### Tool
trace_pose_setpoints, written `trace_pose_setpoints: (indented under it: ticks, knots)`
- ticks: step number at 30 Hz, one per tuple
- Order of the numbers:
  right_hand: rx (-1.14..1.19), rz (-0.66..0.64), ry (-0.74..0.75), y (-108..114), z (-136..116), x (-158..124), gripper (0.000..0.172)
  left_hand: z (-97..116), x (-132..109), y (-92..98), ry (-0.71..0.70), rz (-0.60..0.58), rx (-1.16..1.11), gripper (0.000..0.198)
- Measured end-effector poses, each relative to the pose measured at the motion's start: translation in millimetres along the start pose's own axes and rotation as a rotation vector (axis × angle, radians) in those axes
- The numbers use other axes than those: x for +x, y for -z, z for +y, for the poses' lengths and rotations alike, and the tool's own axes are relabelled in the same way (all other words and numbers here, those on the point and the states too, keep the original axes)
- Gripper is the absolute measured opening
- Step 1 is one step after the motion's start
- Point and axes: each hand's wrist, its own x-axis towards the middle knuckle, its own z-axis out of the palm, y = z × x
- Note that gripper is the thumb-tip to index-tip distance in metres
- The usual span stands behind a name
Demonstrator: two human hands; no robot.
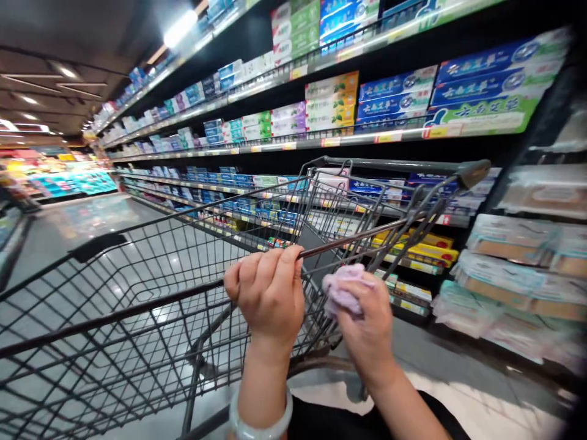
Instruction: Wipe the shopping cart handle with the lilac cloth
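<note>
A grey wire shopping cart (151, 299) stands side-on in front of me. My left hand (270, 287) is closed over the cart's top side rail, knuckles up, with a pale bangle on the wrist. In my right hand (367, 311) is a crumpled light purple cloth (347, 288), gripped between thumb and fingers. That hand is just right of the left one, close to the cart's side wires near the handle end; I cannot tell whether the cloth touches them. The cart's handlebar (394, 165) lies beyond, at the upper right.
Long shelves (257, 146) of boxed toothpaste (398, 95) run along the far side of the cart into the distance. Clear-wrapped packages (513, 269) hang or stack at the right. A grey tiled floor (87, 220) stretches down the aisle at left.
</note>
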Motion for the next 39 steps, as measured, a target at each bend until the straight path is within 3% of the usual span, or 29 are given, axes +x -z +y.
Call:
trace_pose_setpoints:
  ticks: [2,7,10,14,17,21,24,26,28,30,31,35,36,37,39]
  knots:
    - [-0.04,0.039,-0.006,0.4,2.3,1.3,0.033,1.4,0.0,0.4,0.019,-0.005,-0.002,0.016]
    - [-0.016,-0.145,0.024,-21.2,-12.5,-27.5,0.034,0.8,0.4,0.9,0.025,-0.012,-0.005,0.016]
    - [0.012,-0.187,0.05,-19.2,-12.6,-29.4,0.034,-2.2,0.6,1.2,0.031,-0.01,-0.024,0.017]
    - [-0.03,-0.023,0.003,3.6,2.4,-4.0,0.023,-2.8,0.0,1.2,0.055,0.003,-0.037,0.016]
    - [-0.104,0.059,0.018,4.3,8.9,0.4,0.024,-0.8,-1.0,0.9,0.076,-0.016,-0.041,0.016]
    - [-0.075,-0.124,0.078,-13.9,0.9,-25.1,0.024,-0.9,-3.6,0.6,0.084,-0.033,-0.034,0.019]
    - [-0.032,-0.224,0.112,-11.4,-0.3,-28.4,0.022,-2.7,-6.5,1.6,0.071,-0.05,-0.027,0.02]
    - [-0.065,-0.158,0.109,-1.6,6.9,-16.5,0.023,-3.7,-8.8,1.9,0.073,-0.063,-0.031,0.021]
    - [-0.158,0.017,0.103,6.4,15.6,-4.0,0.027,-4.3,-10.9,1.4,0.081,-0.086,-0.033,0.022]
    - [-0.218,0.101,0.113,6.6,17.9,-1.9,0.03,-4.6,-11.9,0.5,0.08,-0.093,-0.035,0.023]
    - [-0.218,0.073,0.135,3.3,15.2,-6.1,0.029,-4.6,-11.8,0.1,0.075,-0.09,-0.036,0.022]
    - [-0.079,-0.349,0.192,-17.2,-7.1,-34.6,0.028,-4.6,-8.9,-0.8,0.064,-0.056,-0.047,0.02]
    - [-0.057,-0.399,0.225,-19.1,-9.5,-37.0,0.028,-4.7,-8.1,-1.1,0.065,-0.054,-0.052,0.02]
    - [-0.048,-0.402,0.239,-18.3,-8.7,-35.6,0.029,-4.8,-7.5,-1.4,0.066,-0.052,-0.058,0.02]
    - [-0.075,-0.264,0.203,-9.1,2.2,-23.7,0.03,-5.0,-7.0,-2.3,0.066,-0.048,-0.064,0.021]
